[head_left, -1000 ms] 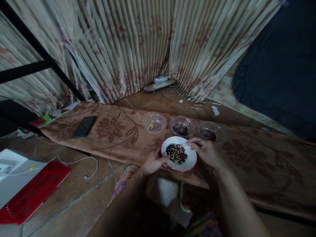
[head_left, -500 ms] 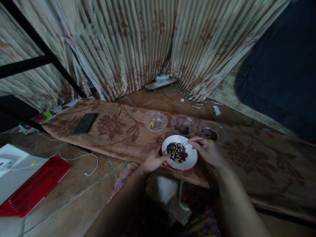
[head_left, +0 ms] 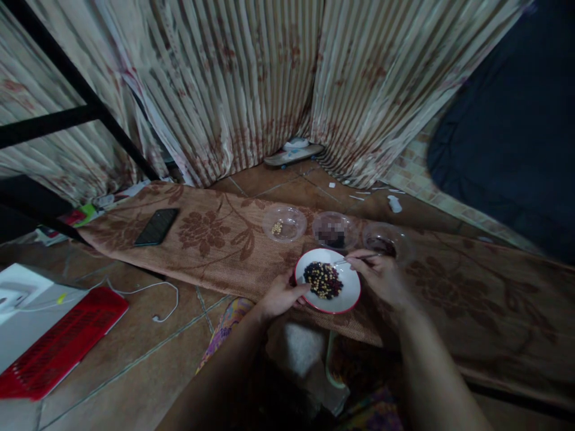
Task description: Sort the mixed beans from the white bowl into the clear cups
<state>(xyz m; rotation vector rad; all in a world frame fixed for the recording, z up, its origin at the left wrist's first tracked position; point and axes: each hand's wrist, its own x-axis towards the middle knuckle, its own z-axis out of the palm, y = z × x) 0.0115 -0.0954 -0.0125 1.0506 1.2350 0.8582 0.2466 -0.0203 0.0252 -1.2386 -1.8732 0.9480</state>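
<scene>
A white bowl with a red rim sits at the near edge of the cloth-covered tabletop; whether it rests on the cloth or is held just above it, I cannot tell. In the bowl lies a loose heap of beans, black, dark red and pale yellow mixed together, lying toward the bowl's left side and leaving its right side bare.

The left hand is at the bowl's left rim, its fingers clamped on it, with the thumb over the edge. The right hand is at the bowl's far right rim, its fingers pinched together on a thin metal utensil. The utensil's long axis runs roughly sideways over the bowl, its tip pointing left to the far right edge of the heap. So the beans lie left of the right fingers and a little nearer the person, while the left thumb is close beside them on the other side. Whether the tip touches a bean is too small to tell.

Beyond the bowl stand three clear tubs in a row: the left tub with a few pale beans, the middle tub and the right tub with dark contents, blurred in the middle one. A phone lies well to the bowl's left.
</scene>
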